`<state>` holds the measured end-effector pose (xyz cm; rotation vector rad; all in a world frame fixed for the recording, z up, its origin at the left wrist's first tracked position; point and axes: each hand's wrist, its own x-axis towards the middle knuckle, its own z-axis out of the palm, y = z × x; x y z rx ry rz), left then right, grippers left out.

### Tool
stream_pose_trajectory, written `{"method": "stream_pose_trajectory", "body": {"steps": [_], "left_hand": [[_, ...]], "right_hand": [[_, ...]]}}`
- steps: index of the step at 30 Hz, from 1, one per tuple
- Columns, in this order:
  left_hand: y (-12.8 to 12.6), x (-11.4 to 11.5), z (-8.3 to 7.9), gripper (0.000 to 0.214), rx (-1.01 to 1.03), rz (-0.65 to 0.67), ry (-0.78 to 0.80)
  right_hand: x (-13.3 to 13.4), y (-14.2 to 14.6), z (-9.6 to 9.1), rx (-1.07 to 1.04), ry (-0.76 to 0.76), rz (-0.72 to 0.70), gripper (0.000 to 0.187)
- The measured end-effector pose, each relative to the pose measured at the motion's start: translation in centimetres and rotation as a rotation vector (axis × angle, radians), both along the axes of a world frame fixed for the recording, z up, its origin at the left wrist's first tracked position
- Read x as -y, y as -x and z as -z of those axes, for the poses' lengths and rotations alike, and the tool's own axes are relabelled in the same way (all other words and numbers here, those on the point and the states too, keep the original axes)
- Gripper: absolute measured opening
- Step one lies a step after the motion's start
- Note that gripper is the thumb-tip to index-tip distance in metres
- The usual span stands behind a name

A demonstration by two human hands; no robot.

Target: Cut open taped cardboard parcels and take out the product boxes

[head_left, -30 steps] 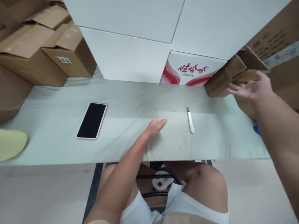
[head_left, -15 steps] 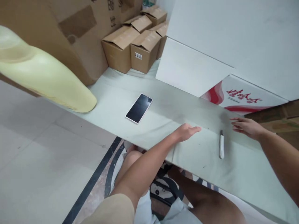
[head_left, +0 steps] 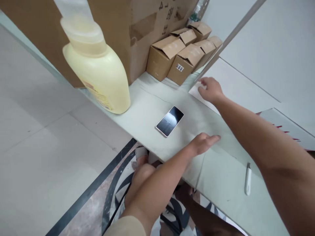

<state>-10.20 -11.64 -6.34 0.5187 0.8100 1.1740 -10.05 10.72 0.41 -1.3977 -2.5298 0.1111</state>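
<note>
My left hand [head_left: 205,143] hovers low over the cloth-covered table [head_left: 221,164], its fingers stretched out and nothing visible in them. Farther back, my right hand [head_left: 211,90] is raised at the lower corner of a white box [head_left: 236,82], thumb and fingers apart; whether the fingertips touch the box I cannot tell. Between the left hand and the small cartons lies a smartphone [head_left: 169,121], dark screen up. A white-handled utility knife [head_left: 248,180] rests on the table below my right forearm.
A pale yellow pump bottle [head_left: 105,78] stands at the table's left edge beside a big cardboard box [head_left: 110,19]. Several small brown cartons [head_left: 182,64] sit at the back. To the right is a white box with red print [head_left: 290,126].
My right hand has moved left and away from me, from near the utility knife to the white box's corner. My left hand's fingers extend more. The view has shifted left.
</note>
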Motion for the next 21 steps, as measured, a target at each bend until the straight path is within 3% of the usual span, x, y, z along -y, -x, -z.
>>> {"method": "stream_pose_trajectory", "body": {"steps": [4,7,13,21], "left_hand": [[2.0,0.2,0.2,0.063,-0.132,0.106,-0.11],[3.4,0.3,0.1,0.062,-0.144,0.074,-0.118],[4.7,0.0,-0.6,0.058,-0.075,0.07,-0.085],[4.7,-0.2,-0.9,0.055,-0.075,0.089,-0.075]], "right_hand": [[-1.5,6.9,-0.7,0.057,-0.059,-0.008,0.063],[-2.1,9.5,-0.8,0.067,-0.013,0.01,0.058],[-2.9,11.3,-0.2,0.097,0.018,0.054,0.061],[-5.6,12.4,1.4,0.011,0.033,-0.013,0.063]]}}
